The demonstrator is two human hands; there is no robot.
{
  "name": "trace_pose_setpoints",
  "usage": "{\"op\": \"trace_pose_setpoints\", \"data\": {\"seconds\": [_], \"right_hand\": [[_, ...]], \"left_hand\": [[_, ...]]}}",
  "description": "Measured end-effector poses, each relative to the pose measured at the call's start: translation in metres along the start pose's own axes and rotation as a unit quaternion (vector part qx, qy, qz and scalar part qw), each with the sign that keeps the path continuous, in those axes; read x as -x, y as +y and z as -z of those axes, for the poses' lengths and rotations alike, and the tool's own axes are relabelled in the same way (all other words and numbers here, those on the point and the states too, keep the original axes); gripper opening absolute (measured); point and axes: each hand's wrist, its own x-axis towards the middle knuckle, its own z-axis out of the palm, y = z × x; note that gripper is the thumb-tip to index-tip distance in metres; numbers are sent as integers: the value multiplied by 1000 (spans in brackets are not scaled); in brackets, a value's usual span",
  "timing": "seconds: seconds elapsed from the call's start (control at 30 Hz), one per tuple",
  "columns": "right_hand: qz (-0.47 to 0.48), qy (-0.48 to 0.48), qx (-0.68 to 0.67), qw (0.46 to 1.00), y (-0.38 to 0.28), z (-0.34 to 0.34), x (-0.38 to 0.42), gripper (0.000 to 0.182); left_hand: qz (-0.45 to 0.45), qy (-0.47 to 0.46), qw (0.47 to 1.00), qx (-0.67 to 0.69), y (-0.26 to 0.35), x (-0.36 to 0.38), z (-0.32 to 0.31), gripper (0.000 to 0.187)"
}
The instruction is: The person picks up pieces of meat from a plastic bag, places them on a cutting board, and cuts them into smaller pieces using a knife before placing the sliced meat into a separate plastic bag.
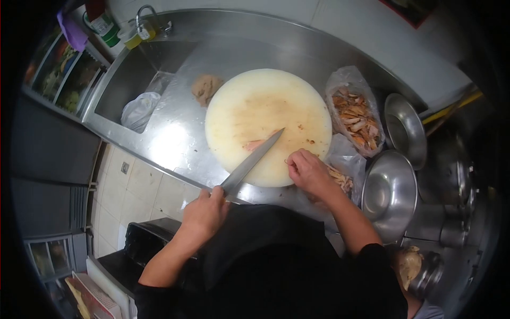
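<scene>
My left hand [204, 211] is wrapped round the handle of a long knife [249, 167], whose blade lies diagonally over the round white cutting board [234, 101], tip near its middle. A small pink piece of meat [254, 144] sits beside the blade, partly behind it. At the board's lower right edge, my right hand [306, 169] has its fingers pinched together; what they hold, if anything, is too small to name. Dark crumbs are scattered on the board. Close by my right hand, a clear bag [348, 159] holds pale strips, partly hidden by my wrist.
A bag of browned meat pieces [355, 114] lies right of the board, beside two steel bowls [406, 127] [390, 194]. A brown lump [205, 89] sits at the board's upper left. The sink [133, 74] holds a white plastic bag [141, 110]. A black bin [146, 242] stands lower left.
</scene>
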Motion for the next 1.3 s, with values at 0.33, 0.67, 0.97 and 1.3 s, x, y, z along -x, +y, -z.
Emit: {"op": "trace_pose_setpoints", "data": {"seconds": [0.33, 0.67, 0.97, 1.3], "right_hand": [[-52, 110, 179, 976, 62, 106, -40, 20], [-7, -55, -9, 998, -24, -48, -64, 50], [-7, 63, -132, 989, 7, -82, -57, 26], [-141, 199, -113, 963, 12, -49, -32, 16]], "left_hand": [[22, 13, 975, 220, -35, 20, 3, 22], [170, -121, 868, 451, -49, 15, 10, 31], [149, -166, 848, 480, -27, -18, -4, 27], [44, -218, 897, 382, -2, -48, 2, 23]]}}
